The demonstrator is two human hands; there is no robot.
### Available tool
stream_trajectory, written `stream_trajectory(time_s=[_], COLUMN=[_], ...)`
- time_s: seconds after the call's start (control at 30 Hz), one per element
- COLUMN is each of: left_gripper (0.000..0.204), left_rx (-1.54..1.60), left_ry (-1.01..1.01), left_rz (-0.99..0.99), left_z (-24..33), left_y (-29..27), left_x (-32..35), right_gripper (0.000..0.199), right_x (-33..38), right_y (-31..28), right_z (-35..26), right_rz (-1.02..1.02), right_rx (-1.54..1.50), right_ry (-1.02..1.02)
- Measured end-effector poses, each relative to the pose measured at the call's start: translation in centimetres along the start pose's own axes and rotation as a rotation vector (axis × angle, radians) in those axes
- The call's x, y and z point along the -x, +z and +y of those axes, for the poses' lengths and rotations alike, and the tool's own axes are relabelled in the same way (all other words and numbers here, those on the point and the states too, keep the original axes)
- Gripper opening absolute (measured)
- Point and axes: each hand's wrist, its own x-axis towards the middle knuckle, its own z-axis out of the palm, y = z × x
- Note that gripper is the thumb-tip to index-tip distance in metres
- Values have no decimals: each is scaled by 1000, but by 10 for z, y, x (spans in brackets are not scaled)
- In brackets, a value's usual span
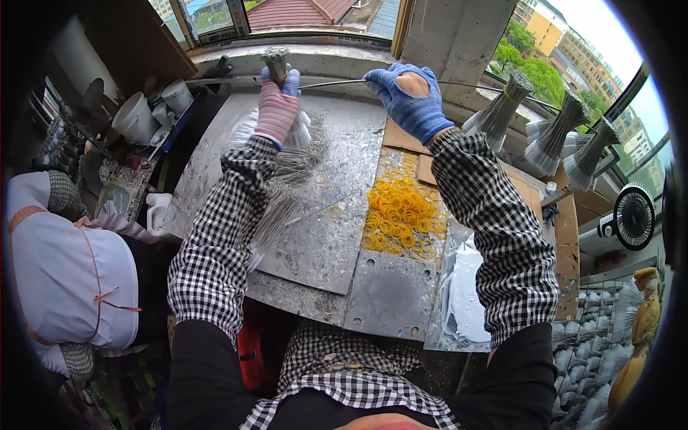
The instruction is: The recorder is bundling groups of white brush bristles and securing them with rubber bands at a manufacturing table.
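Since splaying seems likely, wire bundle (275, 66) is clasped upright by left hand (278, 107); whether thin rod (337, 83) is gripped by right hand (410, 99) cannot be told.

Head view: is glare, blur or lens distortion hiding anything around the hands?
Head view: the left hand, right hand and wire bundle look fairly clear; head view: the sky at upper right washes out nearly white; head view: fisheye bending bows the worktable's near edge.
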Motion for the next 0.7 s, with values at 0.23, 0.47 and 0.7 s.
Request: stream_trajectory(time_s=[0.23,0.47,0.7], left_gripper=[35,48,52], left_rx=[-388,-859,-526], left_ry=[-25,458,126], left_rz=[-211,-227,-328], left_z=[33,-4,-26], left_y=[57,114,197], left_x=[65,102,84], right_gripper=[15,15,29], right_x=[29,36,90], right_y=[-24,-22,-89], right_z=[9,27,-48], right_rz=[-17,-16,175], right_rx=[11,36,-156], right_ry=[48,99,44])
